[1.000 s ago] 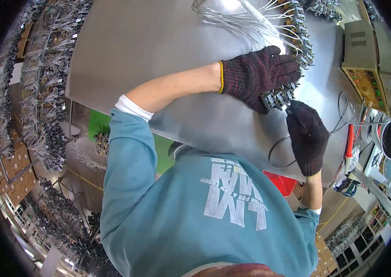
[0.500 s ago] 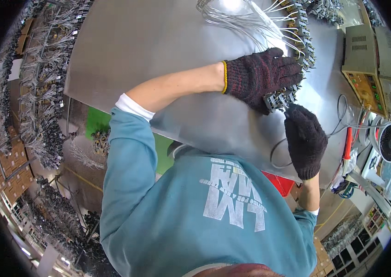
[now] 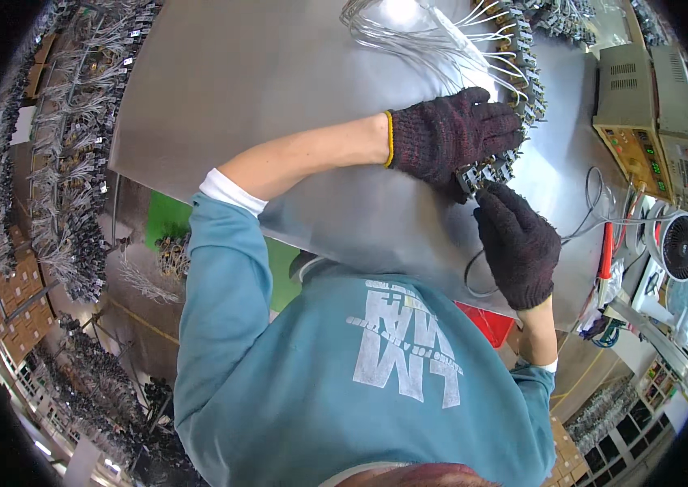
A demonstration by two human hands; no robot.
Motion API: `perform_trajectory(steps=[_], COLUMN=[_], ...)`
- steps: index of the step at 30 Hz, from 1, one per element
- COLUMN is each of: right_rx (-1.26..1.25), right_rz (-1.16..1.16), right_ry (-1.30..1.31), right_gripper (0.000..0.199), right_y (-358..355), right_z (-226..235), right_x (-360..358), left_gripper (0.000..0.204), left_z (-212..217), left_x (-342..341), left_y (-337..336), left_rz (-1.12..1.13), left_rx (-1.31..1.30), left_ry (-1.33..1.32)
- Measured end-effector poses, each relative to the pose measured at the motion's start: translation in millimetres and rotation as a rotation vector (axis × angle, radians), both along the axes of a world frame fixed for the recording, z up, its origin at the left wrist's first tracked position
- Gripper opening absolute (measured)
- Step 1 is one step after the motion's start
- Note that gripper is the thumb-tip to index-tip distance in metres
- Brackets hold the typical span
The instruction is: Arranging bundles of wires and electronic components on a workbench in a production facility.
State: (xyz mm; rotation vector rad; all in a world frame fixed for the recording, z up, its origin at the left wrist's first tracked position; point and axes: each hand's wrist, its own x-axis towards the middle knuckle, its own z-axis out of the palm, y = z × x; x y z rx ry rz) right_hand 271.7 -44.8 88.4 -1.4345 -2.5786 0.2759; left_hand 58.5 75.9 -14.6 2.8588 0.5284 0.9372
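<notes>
A curved row of small grey metal components [image 3: 535, 81] with white wires [image 3: 474, 40] runs down the right part of the metal table [image 3: 230, 73]. My left hand [image 3: 470, 134], in a dark knitted glove with a yellow cuff edge, lies across the row, fingers stretched out flat. Below its palm, the near components [image 3: 486, 172] stick out. My right hand [image 3: 518, 247], also gloved, is closed with its fingertips at this near end. What it grips is hidden by the glove. A thin grey cable [image 3: 469, 280] loops out from beneath that hand.
Two bench instruments [image 3: 632, 122] with lit displays stand at the right. Nearer are a small white fan [image 3: 681, 247] and a red-handled tool [image 3: 607, 252]. A red bin [image 3: 486, 323] sits below the table edge. Racks of hanging wired parts [image 3: 76, 154] fill the left side.
My right hand has moved left and slightly down, its fingertips now at the near end of the row. My left hand stays flat over the components. The whole view has shifted slightly.
</notes>
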Motion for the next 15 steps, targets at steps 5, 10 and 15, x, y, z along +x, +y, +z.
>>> perform_trajectory(steps=[5, 10, 15], right_rx=[0.056, 0.151, 0.128], right_rz=[-0.249, -0.332, -0.251], right_ry=[0.346, 0.144, 0.025], right_gripper=[0.028, 0.023, 0.039], right_y=[21.8, 64.2, 70.9], right_z=[20.1, -12.8, -43.7], right_x=[48.1, 148.2, 169.4], left_gripper=[0.113, 0.134, 0.118], left_z=[30.4, -33.7, -49.9], left_x=[-23.5, -54.1, -31.4], left_y=[21.0, 75.5, 87.3], left_rz=[-0.074, 0.413, 0.410], left_rx=[-0.140, -0.173, -0.184], left_ry=[0.104, 0.176, 0.064])
